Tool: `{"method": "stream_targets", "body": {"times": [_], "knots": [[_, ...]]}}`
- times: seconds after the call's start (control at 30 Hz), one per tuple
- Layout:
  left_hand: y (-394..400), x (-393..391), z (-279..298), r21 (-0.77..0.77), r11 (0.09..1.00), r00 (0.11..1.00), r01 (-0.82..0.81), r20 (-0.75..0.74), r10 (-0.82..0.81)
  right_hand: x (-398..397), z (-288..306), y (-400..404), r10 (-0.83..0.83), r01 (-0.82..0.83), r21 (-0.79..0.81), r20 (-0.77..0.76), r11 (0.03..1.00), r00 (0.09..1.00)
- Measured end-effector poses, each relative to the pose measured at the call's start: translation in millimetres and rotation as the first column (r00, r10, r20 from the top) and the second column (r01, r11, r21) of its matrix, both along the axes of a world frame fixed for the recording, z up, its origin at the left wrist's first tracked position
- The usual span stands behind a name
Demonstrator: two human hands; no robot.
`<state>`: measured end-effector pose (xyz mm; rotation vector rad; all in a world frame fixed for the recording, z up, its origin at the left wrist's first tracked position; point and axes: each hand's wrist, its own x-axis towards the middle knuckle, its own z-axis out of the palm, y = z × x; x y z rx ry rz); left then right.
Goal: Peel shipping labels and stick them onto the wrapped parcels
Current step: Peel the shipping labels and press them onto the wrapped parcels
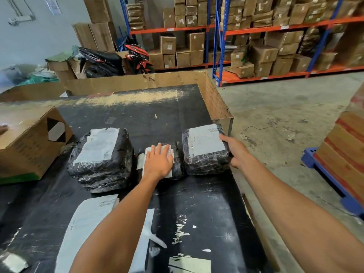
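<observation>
Three black-wrapped parcels stand in a row on the black table [197,203]. The left parcel [102,160] carries a white label on top. On the small middle parcel [177,164] lies a white label [149,152], and my left hand [158,161] presses flat on it with straight fingers. My right hand [235,151] grips the near right corner of the right parcel [204,150], thumb on its label, fingers curled down the side. Loose label sheets [86,223] lie on the table near me.
An open cardboard box [29,146] sits at the left on the table. A cardboard wall [214,97] borders the table's far and right edges. A blue pallet [334,182] with stacked cartons stands at the right. Shelving with boxes and a motorbike [118,60] are behind.
</observation>
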<state>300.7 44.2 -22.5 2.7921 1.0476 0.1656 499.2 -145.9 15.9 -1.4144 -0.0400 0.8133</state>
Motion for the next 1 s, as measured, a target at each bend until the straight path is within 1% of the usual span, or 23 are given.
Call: {"method": "stream_targets", "body": {"times": [0.1,0.17,0.2,0.27,0.3,0.33,0.37,0.4,0.5,0.57,0.67,0.7,0.73,0.8,0.83,0.87,0.9,0.97,1.0], "knots": [[-1,0,2,0.000,1.000,1.000,-0.012,-0.018,0.012,8,-8,7,0.003,-0.003,-0.034,0.014,0.999,1.000],[-2,0,5,0.012,0.999,0.998,-0.048,-0.043,0.048,-1,3,5,0.019,-0.018,-0.040,0.027,0.999,0.999],[-3,0,6,0.008,0.997,0.995,-0.077,-0.056,0.077,-1,5,6,0.014,-0.011,-0.070,0.041,0.998,0.999],[-9,0,7,-0.001,0.991,0.990,-0.131,-0.048,0.131,1,7,6,0.032,-0.009,-0.172,0.132,0.985,0.991],[-11,0,8,0.008,0.990,0.989,-0.141,-0.032,0.141,2,10,6,0.078,-0.021,-0.251,0.220,0.968,0.972],[-14,0,10,0.023,0.990,0.989,-0.142,-0.023,0.143,2,12,5,0.147,-0.018,-0.367,0.328,0.930,0.933],[-15,-1,11,0.026,0.990,0.990,-0.136,-0.023,0.137,0,16,4,0.240,-0.001,-0.484,0.433,0.875,0.869],[-16,-1,12,0.023,0.991,0.991,-0.129,-0.030,0.130,-4,20,2,0.311,0.027,-0.560,0.500,0.828,0.808],[-16,-7,13,-0.048,0.993,0.992,-0.110,-0.059,0.107,-7,13,-2,0.442,0.026,-0.626,0.579,0.780,0.686],[-18,-15,10,-0.067,0.993,0.994,-0.100,-0.059,0.097,-11,5,-6,0.456,0.078,-0.632,0.633,0.771,0.625],[-30,-30,6,-0.047,0.996,0.997,-0.077,-0.034,0.075,-24,3,-14,0.437,0.150,-0.619,0.686,0.771,0.582],[-34,-35,6,-0.042,0.997,0.998,-0.066,-0.022,0.065,-27,5,-16,0.428,0.195,-0.607,0.719,0.771,0.547],[-38,-43,6,-0.046,0.997,0.998,-0.058,-0.007,0.058,-34,6,-17,0.431,0.243,-0.589,0.762,0.770,0.482],[-41,-55,6,-0.066,0.998,0.999,-0.003,0.049,0.007,-48,11,-17,0.444,0.332,-0.530,0.843,0.780,0.304],[-42,-67,6,-0.085,0.996,0.996,0.024,0.092,-0.016,-62,12,-13,0.425,0.328,-0.485,0.873,0.811,0.239],[-42,-75,6,-0.108,0.993,0.989,0.046,0.148,-0.029,-77,16,-9,0.391,0.311,-0.437,0.898,0.844,0.201],[-43,-84,8,-0.126,0.990,0.978,0.057,0.208,-0.029,-94,17,-4,0.356,0.288,-0.400,0.914,0.870,0.194],[-42,-106,16,-0.119,0.992,0.952,0.035,0.307,0.003,-135,18,7,0.316,0.206,-0.369,0.916,0.906,0.247],[-41,-117,21,-0.110,0.994,0.938,0.014,0.347,0.025,-154,17,13,0.321,0.138,-0.370,0.904,0.919,0.284]]}}
